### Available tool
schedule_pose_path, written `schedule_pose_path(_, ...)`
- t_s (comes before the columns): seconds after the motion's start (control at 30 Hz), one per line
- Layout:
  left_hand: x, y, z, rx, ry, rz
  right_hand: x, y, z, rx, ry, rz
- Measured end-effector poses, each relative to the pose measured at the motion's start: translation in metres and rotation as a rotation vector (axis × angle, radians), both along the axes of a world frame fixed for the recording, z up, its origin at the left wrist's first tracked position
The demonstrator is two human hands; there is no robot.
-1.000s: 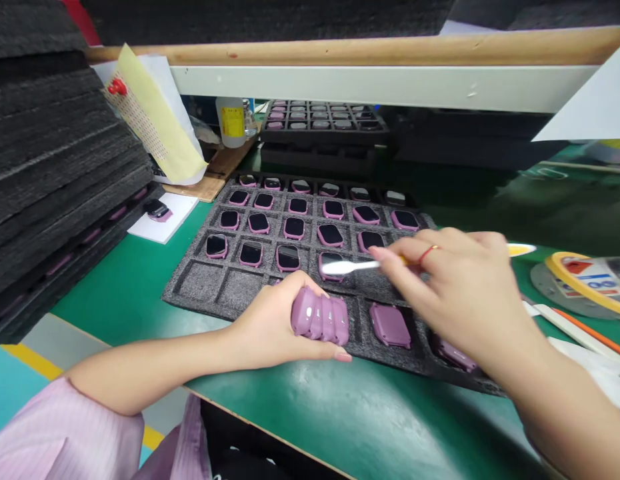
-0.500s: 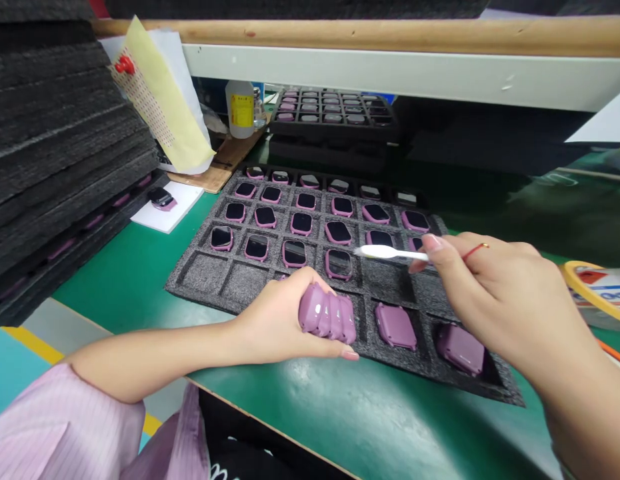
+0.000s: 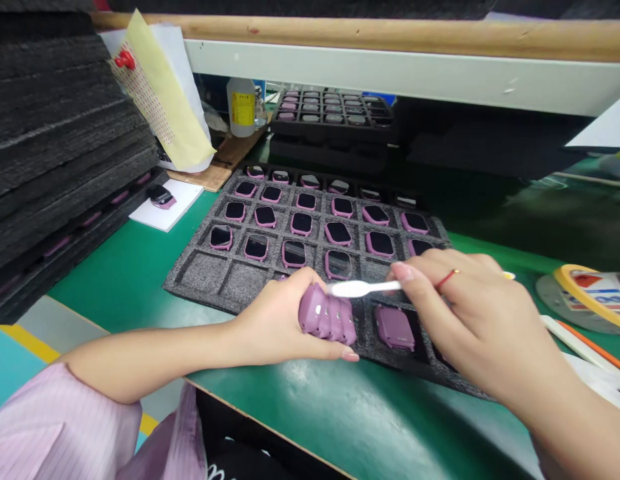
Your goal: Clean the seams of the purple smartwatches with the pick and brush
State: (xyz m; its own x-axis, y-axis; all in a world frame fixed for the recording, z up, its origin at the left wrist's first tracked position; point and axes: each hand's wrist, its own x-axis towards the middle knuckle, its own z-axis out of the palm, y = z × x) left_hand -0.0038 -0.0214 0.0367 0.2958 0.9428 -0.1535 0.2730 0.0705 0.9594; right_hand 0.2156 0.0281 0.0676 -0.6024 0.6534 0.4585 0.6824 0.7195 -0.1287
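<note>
Along the left edge of the green tabletop (image 3: 105,287), a stack of charcoal foam trays (image 3: 55,133) stands beside a white card (image 3: 163,219) carrying one pink watch case (image 3: 161,197). Farther right, the left hand (image 3: 275,320) curls its fingers (image 3: 330,352) tightly around a row of pink watch cases (image 3: 324,315), resting over a foam tray (image 3: 203,277) of dark-screened cases. The right hand (image 3: 475,327) pinches a white brush (image 3: 363,289) between its fingertips (image 3: 403,271), the brush head just beside the held cases, and a yellow-rimmed roll (image 3: 585,293) lies beyond.
</note>
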Motion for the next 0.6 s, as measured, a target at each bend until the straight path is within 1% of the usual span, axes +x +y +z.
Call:
schedule_pose_path(0.07,0.0,-0.001,0.0,-0.004,-0.021,-0.011,-0.004,-0.005,0.002,-0.048,-0.015,0.091)
schedule_pose_path(0.1,-0.001,-0.001,0.0,0.004,-0.022,-0.016,-0.004,-0.006,0.003,-0.053,-0.028,0.112)
schedule_pose_path(0.13,-0.001,-0.001,0.0,0.021,-0.014,-0.016,-0.002,-0.006,0.004,-0.042,-0.045,0.102)
schedule_pose_path(0.17,-0.001,-0.001,-0.001,0.043,-0.004,-0.014,0.0,-0.004,0.005,-0.014,-0.059,0.056)
schedule_pose_path(0.2,-0.002,-0.001,-0.002,0.07,-0.004,-0.013,0.004,-0.003,0.007,0.01,-0.063,-0.024)
schedule_pose_path(0.23,-0.002,-0.001,-0.002,0.098,-0.015,-0.014,0.007,-0.001,0.008,0.008,-0.05,-0.118)
schedule_pose_path(0.27,-0.002,-0.001,-0.003,0.127,-0.037,-0.018,0.01,-0.001,0.01,-0.042,-0.024,-0.198)
schedule_pose_path(0.3,-0.002,-0.001,-0.003,0.154,-0.068,-0.021,0.012,-0.001,0.012,-0.139,0.022,-0.248)
schedule_pose_path(0.33,-0.002,-0.001,-0.004,0.176,-0.107,-0.03,0.012,-0.003,0.013,-0.274,0.081,-0.259)
schedule_pose_path(0.37,-0.001,-0.002,-0.004,0.194,-0.144,-0.038,0.011,-0.005,0.014,-0.432,0.142,-0.234)
schedule_pose_path(0.4,-0.001,-0.002,-0.005,0.217,-0.173,-0.045,0.008,-0.009,0.014,-0.588,0.194,-0.185)
schedule_pose_path(0.47,-0.001,-0.004,-0.005,0.273,-0.201,-0.046,-0.001,-0.017,0.012,-0.841,0.283,-0.072)
schedule_pose_path(0.53,-0.001,-0.005,-0.006,0.329,-0.194,-0.033,-0.01,-0.023,0.007,-1.041,0.372,0.008)
schedule_pose_path(0.6,-0.002,-0.004,-0.006,0.367,-0.195,-0.025,-0.017,-0.026,0.001,-1.219,0.459,0.047)
